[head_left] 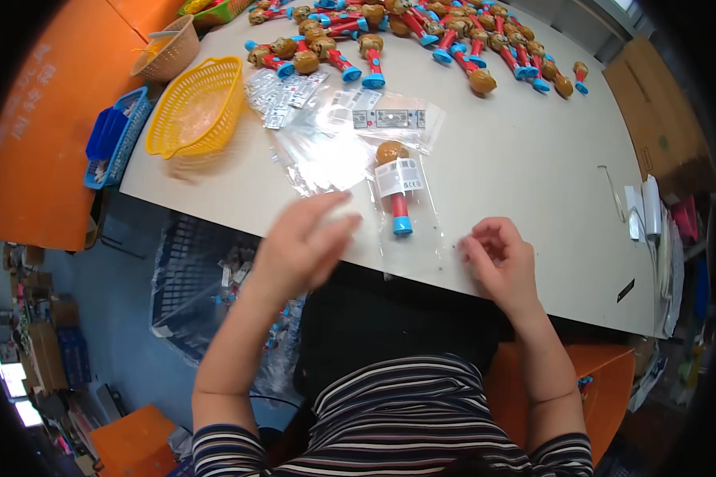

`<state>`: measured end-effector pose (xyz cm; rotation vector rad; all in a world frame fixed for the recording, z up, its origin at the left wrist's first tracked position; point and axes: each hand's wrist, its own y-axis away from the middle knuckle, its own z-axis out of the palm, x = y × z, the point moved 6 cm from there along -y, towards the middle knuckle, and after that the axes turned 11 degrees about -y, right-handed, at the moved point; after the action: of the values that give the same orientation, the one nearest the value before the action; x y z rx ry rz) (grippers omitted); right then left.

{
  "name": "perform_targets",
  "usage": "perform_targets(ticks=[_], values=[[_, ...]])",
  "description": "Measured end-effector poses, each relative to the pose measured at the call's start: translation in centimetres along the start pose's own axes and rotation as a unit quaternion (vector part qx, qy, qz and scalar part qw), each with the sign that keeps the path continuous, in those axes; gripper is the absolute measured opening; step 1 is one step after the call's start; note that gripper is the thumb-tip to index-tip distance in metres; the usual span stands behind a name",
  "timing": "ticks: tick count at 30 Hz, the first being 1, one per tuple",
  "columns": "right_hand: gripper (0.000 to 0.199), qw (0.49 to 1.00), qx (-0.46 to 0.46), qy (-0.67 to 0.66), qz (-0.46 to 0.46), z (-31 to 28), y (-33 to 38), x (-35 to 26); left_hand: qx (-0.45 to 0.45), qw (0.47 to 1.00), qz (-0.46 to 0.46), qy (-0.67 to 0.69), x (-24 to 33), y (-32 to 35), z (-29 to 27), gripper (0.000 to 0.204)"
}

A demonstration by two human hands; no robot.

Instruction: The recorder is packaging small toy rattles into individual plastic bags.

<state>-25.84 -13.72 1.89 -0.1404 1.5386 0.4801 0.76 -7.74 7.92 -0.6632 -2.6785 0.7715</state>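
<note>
Clear plastic film forms the flat rectangular bag [418,248] lying on the pale smooth surface [549,175]; within it, as far as the film shows, lies the toy with a round brown head, red handle and blue base [399,207], under a white printed paper label [388,181]; the left hand [302,242] hangs left of the bag, fingers apart, with nothing visible in its grasp; the right hand [501,262] is at the bag's lower right, fingers curled toward the thumb, and I cannot tell whether it pinches anything; beyond the bag to the left lie overlapping clear flat bags [326,147], and farther beyond it similar brown-headed red toys [371,60]; to handle this well, both hands should probably take the film by its near corners, not by the toy; gentle, even tension would likely keep the label flat and the head from shifting.
</note>
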Motion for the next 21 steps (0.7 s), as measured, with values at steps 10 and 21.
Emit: perform_targets(ticks=[10, 21], values=[[0.034, 0.729, -0.161, 0.461, -0.479, 4.2, -0.4, -4.7, 0.1, 0.994, 0.029, 0.043, 4.2, 2.3, 4.6, 0.035], [0.008, 0.88, -0.175, 0.301, -0.325, 2.5, -2.1, -3.3, 0.071, 0.951, -0.195, 0.227, 3.0, 2.9, 5.5, 0.015]])
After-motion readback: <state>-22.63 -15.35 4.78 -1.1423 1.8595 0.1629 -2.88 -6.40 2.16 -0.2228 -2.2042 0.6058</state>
